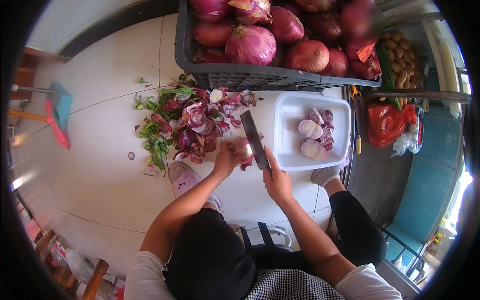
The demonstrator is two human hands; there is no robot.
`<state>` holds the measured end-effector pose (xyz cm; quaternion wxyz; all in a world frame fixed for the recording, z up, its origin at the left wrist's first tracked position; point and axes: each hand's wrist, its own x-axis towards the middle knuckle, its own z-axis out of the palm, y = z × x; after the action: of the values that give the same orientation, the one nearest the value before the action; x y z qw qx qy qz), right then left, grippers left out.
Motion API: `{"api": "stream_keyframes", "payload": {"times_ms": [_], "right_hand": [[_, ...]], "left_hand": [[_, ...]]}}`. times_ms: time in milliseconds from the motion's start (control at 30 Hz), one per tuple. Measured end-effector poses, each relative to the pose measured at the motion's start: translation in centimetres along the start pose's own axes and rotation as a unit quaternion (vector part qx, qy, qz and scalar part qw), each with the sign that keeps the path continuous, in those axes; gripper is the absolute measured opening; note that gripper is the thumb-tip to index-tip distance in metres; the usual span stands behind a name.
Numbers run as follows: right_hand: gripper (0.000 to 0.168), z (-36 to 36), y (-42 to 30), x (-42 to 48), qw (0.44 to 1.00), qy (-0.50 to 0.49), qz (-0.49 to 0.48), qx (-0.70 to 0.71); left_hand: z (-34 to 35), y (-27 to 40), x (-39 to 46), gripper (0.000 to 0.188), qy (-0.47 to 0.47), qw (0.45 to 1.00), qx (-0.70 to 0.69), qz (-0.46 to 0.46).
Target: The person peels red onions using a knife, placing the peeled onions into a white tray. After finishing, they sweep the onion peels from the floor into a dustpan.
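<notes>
My right hand [276, 180] is closed around the handle of a cleaver-like kitchen knife [253, 137], its broad dark blade pointing up and left. Just left of the blade, my left hand [226, 161] holds a partly peeled red onion [243, 148] low over the tiled floor. A heap of onion skins [197, 120] lies beyond my left hand, with green trimmings [155, 140] along its left side. To the right of the knife, a white plastic tray [279, 131] holds peeled, cut red onion pieces [310, 129].
A black plastic crate [255, 71] full of red onions [250, 45] stands ahead. Potatoes [399, 56] and a red plastic bag [390, 123] are at the right. A blue dustpan [60, 101] and a pink-headed broom [56, 123] lie left. My slippered feet flank the work area.
</notes>
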<state>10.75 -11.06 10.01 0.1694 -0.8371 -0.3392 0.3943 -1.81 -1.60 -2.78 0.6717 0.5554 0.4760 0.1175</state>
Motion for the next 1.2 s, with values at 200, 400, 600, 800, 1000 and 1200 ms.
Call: {"api": "stream_keyframes", "payload": {"times_ms": [200, 400, 600, 800, 1000, 1200], "right_hand": [[0.061, -0.3, -0.4, -1.5, 0.986, -0.006, -0.099, -0.132], [0.062, -0.8, -2.4, -1.3, 0.983, -0.087, -0.024, -0.159], [0.064, 1.9, -1.7, 1.0, 0.985, -0.075, -0.036, -0.151], [0.06, 6.0, 4.1, 2.0, 0.992, 0.019, -0.103, -0.067], [0.059, 5.5, 4.4, 1.3, 0.987, 0.051, -0.149, 0.042], [0.056, 4.0, 1.3, 0.7, 0.974, 0.07, -0.193, 0.101]], "left_hand": [[-1.7, -0.9, 0.4, 0.046, 0.053, 0.98, 0.146, 0.125], [-1.9, 1.6, 0.1, 0.041, 0.025, 0.989, 0.118, 0.088], [-2.2, 1.2, 0.9, 0.038, 0.028, 0.986, 0.163, 0.025], [-2.2, -0.2, 0.9, 0.059, -0.008, 0.976, 0.204, 0.077], [-4.9, -0.6, -0.8, 0.063, -0.092, 0.982, 0.126, 0.106], [-6.5, 3.3, -3.8, 0.054, -0.113, 0.957, -0.258, -0.063]]}}
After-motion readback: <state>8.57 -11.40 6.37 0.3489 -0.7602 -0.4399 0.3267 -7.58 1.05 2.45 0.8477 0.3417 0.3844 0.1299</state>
